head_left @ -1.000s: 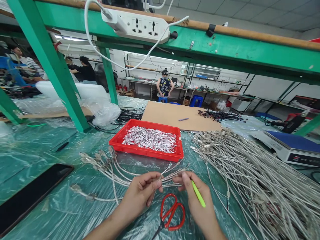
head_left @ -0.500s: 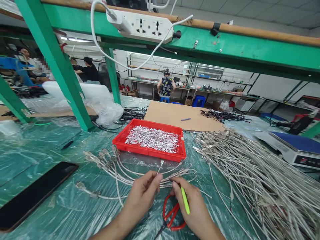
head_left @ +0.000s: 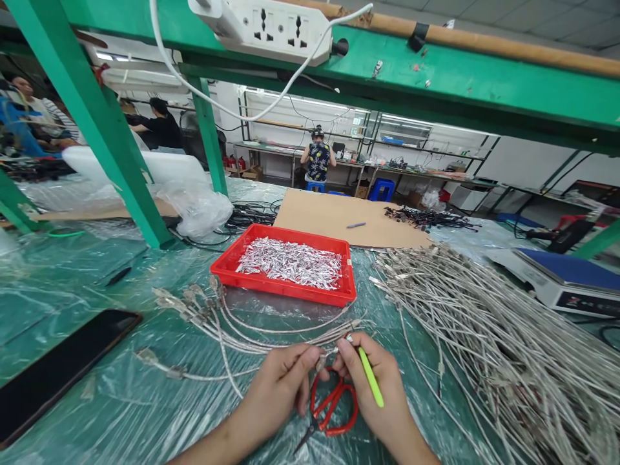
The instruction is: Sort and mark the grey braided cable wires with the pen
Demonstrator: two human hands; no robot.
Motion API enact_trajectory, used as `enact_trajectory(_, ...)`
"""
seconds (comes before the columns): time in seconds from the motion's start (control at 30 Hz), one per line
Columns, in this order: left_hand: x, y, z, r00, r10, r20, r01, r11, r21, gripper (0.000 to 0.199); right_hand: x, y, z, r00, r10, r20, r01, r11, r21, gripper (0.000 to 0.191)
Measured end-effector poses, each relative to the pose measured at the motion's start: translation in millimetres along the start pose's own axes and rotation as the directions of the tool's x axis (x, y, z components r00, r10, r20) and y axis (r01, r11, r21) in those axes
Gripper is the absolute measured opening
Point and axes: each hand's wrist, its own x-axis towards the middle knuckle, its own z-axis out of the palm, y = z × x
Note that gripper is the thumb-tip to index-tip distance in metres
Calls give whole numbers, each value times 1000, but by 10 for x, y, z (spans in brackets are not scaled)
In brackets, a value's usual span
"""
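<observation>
My left hand (head_left: 281,378) is closed, pinching a thin clear-sheathed cable (head_left: 331,352) near its end. Closed too, my right hand (head_left: 380,381) grips a slim yellow-green handled tool (head_left: 371,378), whose working tip is hidden. Its thumb and fingers also meet the cable's end, so both hands come together there. Directly below lie red-handled scissors (head_left: 332,412) with dark blades pointing toward me. Several similar cables (head_left: 285,345) with plugs at the left run across the table behind my hands. A red tray (head_left: 285,292) of small silvery pieces (head_left: 290,261) stands beyond them.
A large heap of cables (head_left: 484,323) covers the right side, beside a scale (head_left: 571,271). At left lies a phone (head_left: 62,368). Green posts (head_left: 104,129) and a crossbeam with a power strip (head_left: 276,29) stand ahead. Behind is cardboard (head_left: 314,216); people sit farther back.
My right hand has risen to the cable's end, and its fingers now meet it. The end that stood up from my left hand now points right. The view has shifted slightly.
</observation>
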Motion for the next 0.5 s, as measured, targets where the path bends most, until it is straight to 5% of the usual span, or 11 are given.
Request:
enact_trajectory(0.13,63,-7,-32,992,-93,-86,73,975,-211,49,-13,-11,15,999,-5,-45,5,1000,5,34)
enact_trajectory(0.33,134,-18,-77,949,-279,-149,146,804,-577,51,-10,18,28,999,30,-44,-27,997,70,35)
enact_trajectory(0.5,77,-62,-86,992,-125,-14,96,824,-559,67,24,9,13,996,49,-72,-41,993,111,35)
